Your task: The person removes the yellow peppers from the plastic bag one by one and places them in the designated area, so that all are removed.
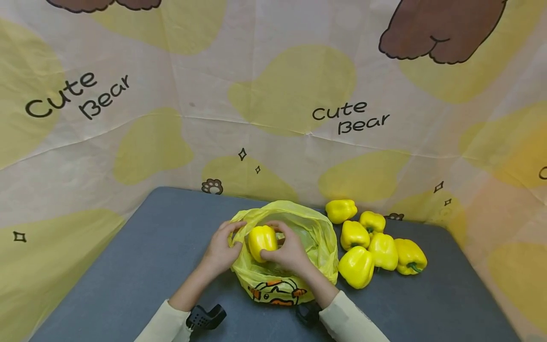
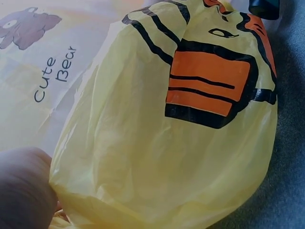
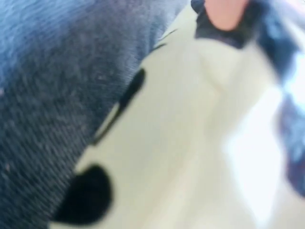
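A yellow plastic bag (image 1: pixel 328 240) with a printed cartoon stands on the grey table, its mouth open upward. My left hand (image 1: pixel 220 249) grips the bag's left rim between thumb and fingers. In my right hand (image 1: pixel 292 249) is a yellow bell pepper (image 1: pixel 261 241), held between thumb and fingers over the bag's mouth. The left wrist view has the bag's side (image 2: pixel 128 143) close up, with part of the left hand (image 2: pixel 24 191) at its edge. Only the printed bag wall (image 3: pixel 181 129), blurred, fills most of the right wrist view. The bag's bottom is hidden.
Several more yellow bell peppers (image 1: pixel 383 251) lie grouped on the table (image 1: pixel 171 237) just right of the bag. Behind the table hangs a patterned cloth (image 1: pixel 273 95) with "Cute Bear" lettering. Dark wrist camera mounts (image 1: pixel 207 317) sit at both wrists.
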A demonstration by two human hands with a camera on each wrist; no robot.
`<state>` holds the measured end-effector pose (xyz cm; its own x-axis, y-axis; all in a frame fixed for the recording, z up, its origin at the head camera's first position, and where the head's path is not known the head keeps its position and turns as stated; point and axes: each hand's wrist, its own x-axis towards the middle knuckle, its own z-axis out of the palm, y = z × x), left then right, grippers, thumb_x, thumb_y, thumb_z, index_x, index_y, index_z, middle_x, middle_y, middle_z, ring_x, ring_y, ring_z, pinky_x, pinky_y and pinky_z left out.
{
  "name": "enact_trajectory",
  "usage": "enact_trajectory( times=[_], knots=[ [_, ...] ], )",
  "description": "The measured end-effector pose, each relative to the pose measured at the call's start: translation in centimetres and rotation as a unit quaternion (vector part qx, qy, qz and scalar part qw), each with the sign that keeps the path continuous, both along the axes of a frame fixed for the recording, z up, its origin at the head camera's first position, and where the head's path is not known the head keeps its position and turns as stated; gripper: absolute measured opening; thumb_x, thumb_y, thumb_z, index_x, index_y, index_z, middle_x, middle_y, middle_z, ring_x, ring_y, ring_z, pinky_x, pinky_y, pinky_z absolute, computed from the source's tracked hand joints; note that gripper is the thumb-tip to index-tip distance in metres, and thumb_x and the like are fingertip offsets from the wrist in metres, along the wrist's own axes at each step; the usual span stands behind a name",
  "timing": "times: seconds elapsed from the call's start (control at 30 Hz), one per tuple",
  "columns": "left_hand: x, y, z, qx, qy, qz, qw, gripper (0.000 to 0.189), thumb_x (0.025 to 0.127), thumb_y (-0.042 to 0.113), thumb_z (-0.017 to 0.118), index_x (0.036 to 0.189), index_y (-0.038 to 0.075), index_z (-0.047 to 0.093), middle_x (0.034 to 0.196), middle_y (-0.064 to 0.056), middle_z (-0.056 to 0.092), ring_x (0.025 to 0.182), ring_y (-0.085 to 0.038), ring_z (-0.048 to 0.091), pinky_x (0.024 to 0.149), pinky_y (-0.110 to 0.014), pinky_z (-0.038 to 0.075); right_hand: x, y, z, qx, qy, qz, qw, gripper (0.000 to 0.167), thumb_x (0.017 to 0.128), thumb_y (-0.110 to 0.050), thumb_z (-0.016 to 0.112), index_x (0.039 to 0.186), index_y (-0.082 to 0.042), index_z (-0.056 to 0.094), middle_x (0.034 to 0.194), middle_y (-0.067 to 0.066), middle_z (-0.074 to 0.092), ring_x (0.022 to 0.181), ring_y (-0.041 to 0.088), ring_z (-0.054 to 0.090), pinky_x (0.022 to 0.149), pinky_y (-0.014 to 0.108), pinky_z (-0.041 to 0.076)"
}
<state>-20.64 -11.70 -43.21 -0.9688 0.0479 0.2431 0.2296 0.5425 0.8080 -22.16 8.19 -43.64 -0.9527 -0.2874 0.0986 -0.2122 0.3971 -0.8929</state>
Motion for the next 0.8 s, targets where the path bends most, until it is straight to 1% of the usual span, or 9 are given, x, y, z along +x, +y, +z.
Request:
enact_trajectory(
  times=[0.13,0.47,0.6,0.8],
  knots=[
    [0.0,-0.1,0.0,-0.001,0.000,0.000,1.0000,0.050,0.079,-0.005,0.056,0.128,0.005,0.060,0.131,-0.012,0.055,0.118,-0.030,0.053,0.097,-0.048,0.043,0.2,0.2,0.4,-0.002,0.007,-0.003,1.0000,0.065,0.068,-0.020,0.080,0.128,-0.022,0.055,0.129,0.015,0.055,0.090,0.032,0.061,0.066,0.033,0.054],
    [0.1,0.0,0.0,0.004,-0.007,-0.005,1.0000,0.050,0.080,-0.006,0.055,0.128,0.005,0.060,0.133,-0.012,0.054,0.119,-0.031,0.052,0.097,-0.050,0.043,0.6,0.6,1.6,-0.002,0.013,-0.019,0.9997,0.065,0.068,-0.021,0.081,0.128,-0.025,0.055,0.130,0.013,0.055,0.096,0.036,0.060,0.064,0.034,0.055],
    [0.0,0.0,-0.1,0.007,-0.009,-0.003,0.9999,0.049,0.080,-0.005,0.056,0.129,0.004,0.060,0.133,-0.012,0.054,0.119,-0.032,0.052,0.098,-0.049,0.042,1.0,0.9,2.4,-0.010,0.021,-0.026,0.9994,0.065,0.068,-0.019,0.081,0.128,-0.027,0.056,0.129,0.011,0.056,0.097,0.036,0.059,0.063,0.034,0.055],
    [0.0,-0.1,-0.2,0.008,-0.012,-0.004,0.9999,0.049,0.080,-0.005,0.056,0.129,0.004,0.059,0.134,-0.012,0.054,0.121,-0.033,0.051,0.097,-0.049,0.042,1.8,1.6,3.4,-0.036,0.020,-0.032,0.9986,0.065,0.068,-0.015,0.082,0.127,-0.027,0.057,0.130,0.011,0.054,0.098,0.034,0.058,0.063,0.034,0.056]
  ],
)
